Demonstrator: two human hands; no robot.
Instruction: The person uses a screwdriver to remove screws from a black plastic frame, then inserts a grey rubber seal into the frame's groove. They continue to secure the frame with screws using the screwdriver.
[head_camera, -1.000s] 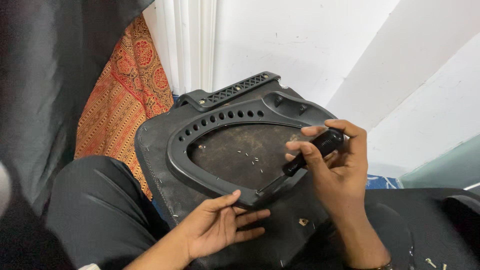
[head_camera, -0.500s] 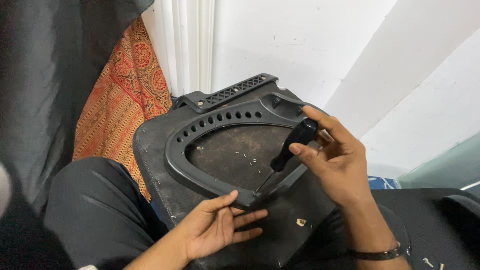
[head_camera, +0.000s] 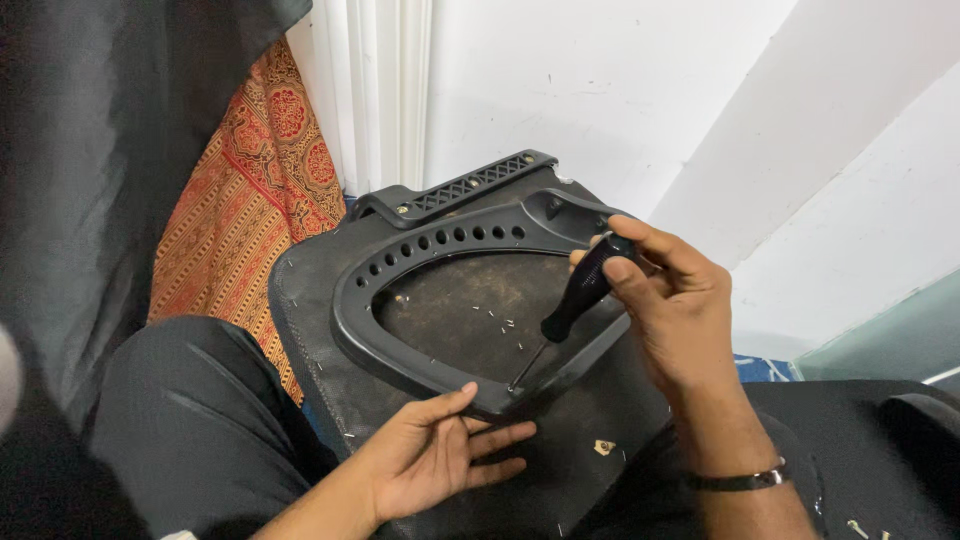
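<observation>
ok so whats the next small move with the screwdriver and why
Probably press down and begin turning. The right hand grips the black screwdriver by its handle, with the tip set at the inner edge of the black plastic frame near its lower corner, and the left hand lies flat beside that corner, bracing the panel. Whether the tip sits in a screw head is too small to tell.

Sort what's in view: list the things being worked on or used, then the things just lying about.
In use:
black-handled screwdriver, held by right hand
black plastic horseshoe-shaped frame on the black padded panel
left hand, steadying the frame

Lying about:
red patterned cloth
loose small screws
white wall
</observation>
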